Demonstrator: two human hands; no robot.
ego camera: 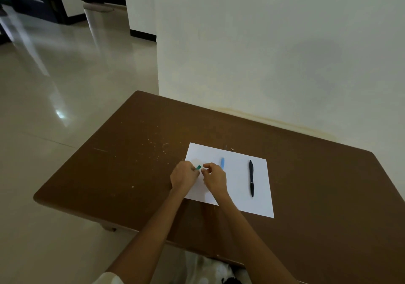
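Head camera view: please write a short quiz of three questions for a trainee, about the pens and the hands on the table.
1. True or false: the black pen lies on the white paper, apart from both hands.
2. What does the left hand grip? A. the green thing B. the black pen C. a red cup
3. Fill the gap: the blue pen is partly hidden behind the ___ hand.

Key
1. True.
2. A.
3. Right: the right hand covers its near end.
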